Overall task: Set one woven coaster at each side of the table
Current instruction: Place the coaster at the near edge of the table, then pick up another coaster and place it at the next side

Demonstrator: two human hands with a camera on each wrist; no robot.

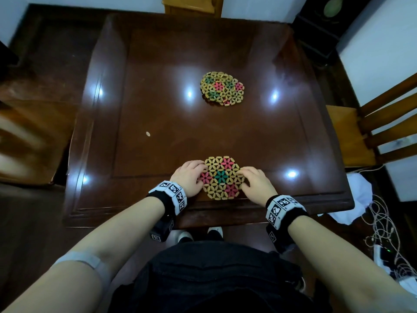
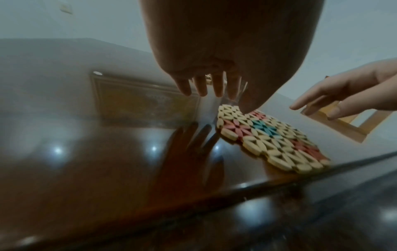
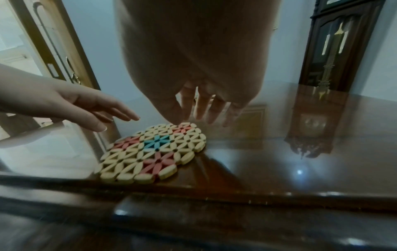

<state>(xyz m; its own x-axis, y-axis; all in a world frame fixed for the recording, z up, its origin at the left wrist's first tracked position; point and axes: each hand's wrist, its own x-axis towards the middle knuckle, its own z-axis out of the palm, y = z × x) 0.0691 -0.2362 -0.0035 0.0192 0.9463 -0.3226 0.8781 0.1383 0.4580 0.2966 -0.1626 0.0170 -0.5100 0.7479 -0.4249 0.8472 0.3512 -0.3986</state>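
Observation:
A woven coaster (image 1: 222, 178) of pale beads with pink and green flowers lies flat near the table's front edge (image 1: 203, 213). My left hand (image 1: 191, 173) is at its left rim with fingers straight, and in the left wrist view the thumb touches the coaster (image 2: 264, 135). My right hand (image 1: 250, 177) is at its right rim, also with straight fingers, the thumb tip resting on the coaster (image 3: 154, 152). Neither hand grips it. A loose pile of similar coasters (image 1: 222, 89) sits past the table's middle.
A small pale bead (image 1: 148, 133) lies on the glossy dark tabletop left of centre. A wooden chair (image 1: 352, 136) stands at the right side, another (image 1: 27, 136) at the left. Cables and white cloth (image 1: 379, 222) lie on the floor at the right. A tall clock (image 3: 335, 51) stands behind.

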